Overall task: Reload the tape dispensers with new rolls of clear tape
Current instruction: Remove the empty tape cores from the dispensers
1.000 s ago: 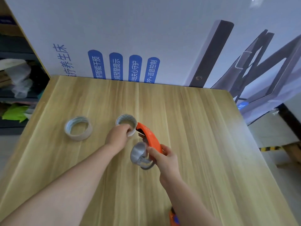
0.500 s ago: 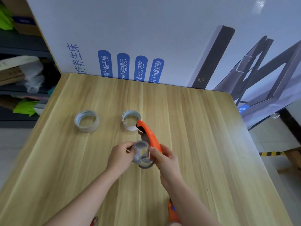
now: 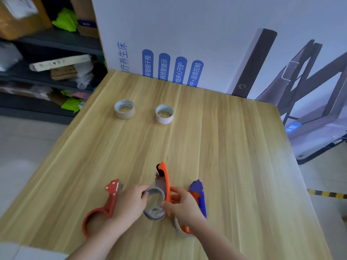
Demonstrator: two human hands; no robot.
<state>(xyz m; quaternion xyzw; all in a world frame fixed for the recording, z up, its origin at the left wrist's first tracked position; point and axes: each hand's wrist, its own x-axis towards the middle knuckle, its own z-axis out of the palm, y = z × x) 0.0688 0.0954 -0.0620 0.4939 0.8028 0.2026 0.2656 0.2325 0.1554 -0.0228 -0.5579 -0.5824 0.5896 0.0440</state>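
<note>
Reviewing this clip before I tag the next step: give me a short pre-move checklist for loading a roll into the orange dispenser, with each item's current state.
1. Orange dispenser held: ok, right hand grips it.
2. Grey hub reachable: ok, left hand has fingers on it.
3. Hub free of an old core: cannot tell, the hands cover part of it.
4. New rolls available: ok, left tape roll and right tape roll lie flat at the far side of the table, untouched.
5. A hand free to fetch a roll: not ok, both are on the dispenser.
6. Other dispensers clear of the work: ok, red dispenser and blue dispenser lie to either side.
</note>
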